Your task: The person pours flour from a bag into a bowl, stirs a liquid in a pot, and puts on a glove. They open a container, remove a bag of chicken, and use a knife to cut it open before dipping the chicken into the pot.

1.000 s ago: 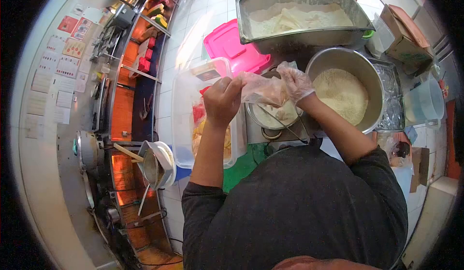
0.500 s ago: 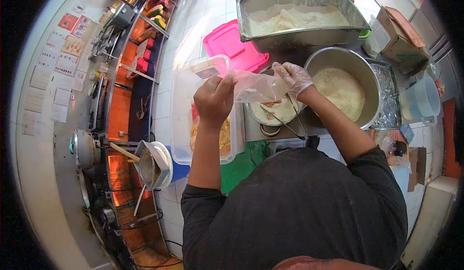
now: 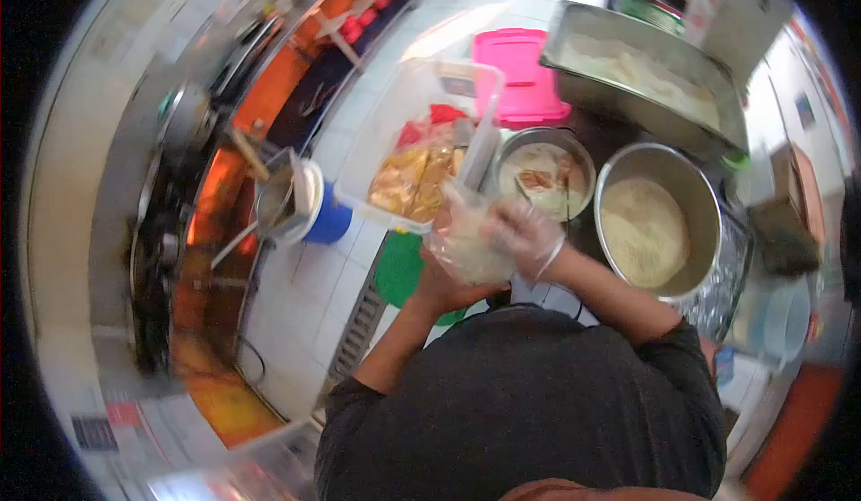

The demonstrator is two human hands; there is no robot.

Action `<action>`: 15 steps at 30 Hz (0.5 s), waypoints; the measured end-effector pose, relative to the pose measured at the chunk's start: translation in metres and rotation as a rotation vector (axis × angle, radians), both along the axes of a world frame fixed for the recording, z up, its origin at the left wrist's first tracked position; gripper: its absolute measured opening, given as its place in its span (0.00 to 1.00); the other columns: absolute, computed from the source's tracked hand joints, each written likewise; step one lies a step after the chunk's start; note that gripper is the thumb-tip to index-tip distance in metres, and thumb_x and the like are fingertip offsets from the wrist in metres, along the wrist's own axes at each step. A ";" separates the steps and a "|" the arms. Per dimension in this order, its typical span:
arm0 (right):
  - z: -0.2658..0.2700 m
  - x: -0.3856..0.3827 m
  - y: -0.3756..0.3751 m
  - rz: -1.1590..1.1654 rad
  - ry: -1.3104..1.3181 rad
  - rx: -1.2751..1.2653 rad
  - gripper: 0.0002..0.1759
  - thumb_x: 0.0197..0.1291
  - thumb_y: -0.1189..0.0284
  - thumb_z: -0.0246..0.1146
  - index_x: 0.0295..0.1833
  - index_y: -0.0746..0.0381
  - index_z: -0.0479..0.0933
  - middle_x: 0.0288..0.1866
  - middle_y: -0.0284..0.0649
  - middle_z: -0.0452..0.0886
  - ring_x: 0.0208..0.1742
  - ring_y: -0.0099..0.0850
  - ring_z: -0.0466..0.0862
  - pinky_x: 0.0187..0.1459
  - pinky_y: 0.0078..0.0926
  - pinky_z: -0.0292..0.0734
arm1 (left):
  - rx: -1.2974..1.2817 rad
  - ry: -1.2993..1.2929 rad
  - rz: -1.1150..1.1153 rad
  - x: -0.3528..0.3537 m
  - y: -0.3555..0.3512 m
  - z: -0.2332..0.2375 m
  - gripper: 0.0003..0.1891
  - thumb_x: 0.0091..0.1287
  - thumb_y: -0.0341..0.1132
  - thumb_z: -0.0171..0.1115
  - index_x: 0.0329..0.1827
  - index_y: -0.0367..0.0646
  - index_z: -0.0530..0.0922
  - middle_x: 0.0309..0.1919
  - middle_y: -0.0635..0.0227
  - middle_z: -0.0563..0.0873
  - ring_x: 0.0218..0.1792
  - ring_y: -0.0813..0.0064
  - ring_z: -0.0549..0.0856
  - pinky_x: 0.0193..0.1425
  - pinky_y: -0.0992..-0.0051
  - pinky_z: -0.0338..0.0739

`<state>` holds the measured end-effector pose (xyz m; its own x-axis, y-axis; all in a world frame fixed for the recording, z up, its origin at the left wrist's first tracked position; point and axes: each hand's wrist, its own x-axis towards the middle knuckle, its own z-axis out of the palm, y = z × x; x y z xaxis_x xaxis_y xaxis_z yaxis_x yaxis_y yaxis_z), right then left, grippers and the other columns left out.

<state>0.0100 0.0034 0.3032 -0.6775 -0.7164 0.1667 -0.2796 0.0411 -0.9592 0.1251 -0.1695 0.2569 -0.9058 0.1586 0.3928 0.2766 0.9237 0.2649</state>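
My left hand is held up in front of my body, with a clear plastic glove over or against it. The plastic and motion blur hide its fingers. My right hand, in a clear glove of its own, pinches the loose plastic beside the left hand. Just beyond them, a round metal bowl contains white batter with reddish-brown pieces and tongs. To its left, a clear plastic tub has bagged yellowish food in it.
A deep steel pot of pale crumbs or flour stands right of the bowl. Behind are a rectangular steel pan of flour and a pink lid. At left, a blue bucket carries a strainer, near a long counter.
My hands have come down closer to my body and together; the plastic stretched between them is now bunched around the left hand. The view has turned, shifting the containers rightward.
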 end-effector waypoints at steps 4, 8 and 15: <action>-0.041 0.035 -0.012 0.369 0.068 -0.066 0.13 0.66 0.63 0.62 0.49 0.61 0.76 0.42 0.45 0.80 0.44 0.39 0.82 0.47 0.35 0.77 | 0.653 -0.028 0.145 0.054 0.017 -0.059 0.34 0.59 0.44 0.73 0.63 0.37 0.68 0.59 0.55 0.76 0.65 0.59 0.73 0.66 0.56 0.68; -0.047 0.046 0.005 0.386 0.365 0.120 0.23 0.66 0.58 0.63 0.60 0.60 0.74 0.59 0.49 0.78 0.57 0.46 0.80 0.60 0.39 0.74 | 0.327 -0.261 0.513 0.122 -0.022 -0.108 0.29 0.56 0.35 0.73 0.60 0.39 0.75 0.53 0.52 0.79 0.61 0.54 0.75 0.67 0.56 0.66; -0.048 0.009 0.029 0.217 0.012 0.131 0.21 0.67 0.61 0.66 0.58 0.62 0.76 0.50 0.41 0.82 0.50 0.30 0.82 0.54 0.31 0.78 | 1.115 -0.130 1.508 0.284 -0.124 -0.361 0.42 0.49 0.39 0.75 0.67 0.36 0.65 0.56 0.52 0.79 0.54 0.57 0.82 0.54 0.56 0.78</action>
